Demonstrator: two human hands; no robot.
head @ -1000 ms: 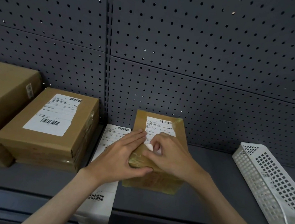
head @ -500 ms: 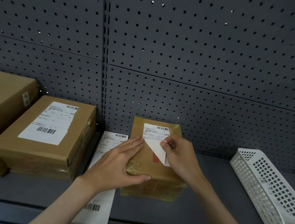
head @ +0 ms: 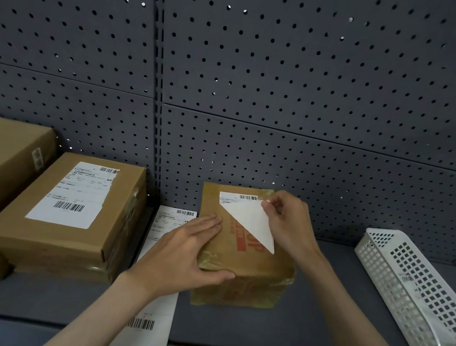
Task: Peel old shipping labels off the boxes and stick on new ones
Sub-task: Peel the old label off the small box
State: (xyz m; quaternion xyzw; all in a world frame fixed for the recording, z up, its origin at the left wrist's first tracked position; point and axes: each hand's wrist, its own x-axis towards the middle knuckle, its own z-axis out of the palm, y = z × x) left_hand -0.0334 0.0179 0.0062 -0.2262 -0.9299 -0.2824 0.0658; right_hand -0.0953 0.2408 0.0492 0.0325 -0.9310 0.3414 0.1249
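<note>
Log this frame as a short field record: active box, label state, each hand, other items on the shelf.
active box: small taped box, centre of shelf
old label: old label partly peeled, its blank underside folded up diagonally, top strip stuck
right hand: right hand pinches the lifted label corner
left hand: left hand presses flat on the box's near-left corner
new labels: label strip lying left of the box
other: two larger labelled boxes left; white basket right

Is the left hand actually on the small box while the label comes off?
Touching. The head view shows the left hand flat on the small box, thumb around its near edge; the right hand pinches the label.
</note>
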